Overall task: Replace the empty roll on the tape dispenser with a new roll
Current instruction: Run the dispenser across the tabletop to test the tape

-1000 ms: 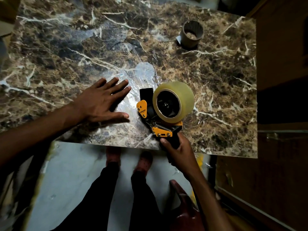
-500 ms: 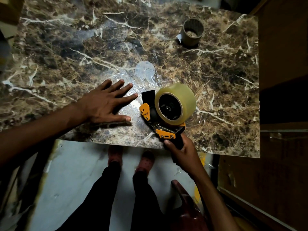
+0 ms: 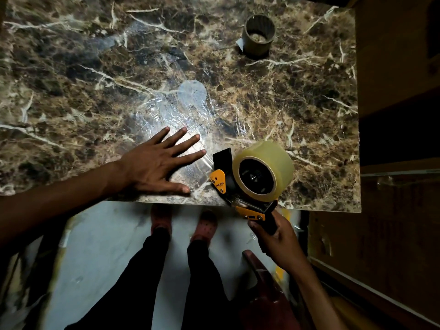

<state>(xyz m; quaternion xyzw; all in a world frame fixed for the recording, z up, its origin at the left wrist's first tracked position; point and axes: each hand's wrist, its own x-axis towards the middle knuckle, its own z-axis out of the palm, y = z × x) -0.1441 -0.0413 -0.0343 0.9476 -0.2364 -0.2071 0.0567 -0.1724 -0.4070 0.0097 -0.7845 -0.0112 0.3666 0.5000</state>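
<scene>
Gripping the dispenser (image 3: 240, 186) by its handle, the right hand (image 3: 278, 236) has the firm hold; the roll (image 3: 263, 170), light and slick-sided, looks seated. The left hand (image 3: 154, 163) lies flat, fingers spread, on the surface (image 3: 309, 115).

Wide bare marble lies across the table's (image 3: 71, 67) left half and centre; the empty core (image 3: 259, 35) stands alone near the far right corner. At the near edge, the flat left hand (image 3: 152, 165) and the tape dispenser (image 3: 247, 179), held by the right hand (image 3: 278, 236), leave only a narrow gap between them
</scene>
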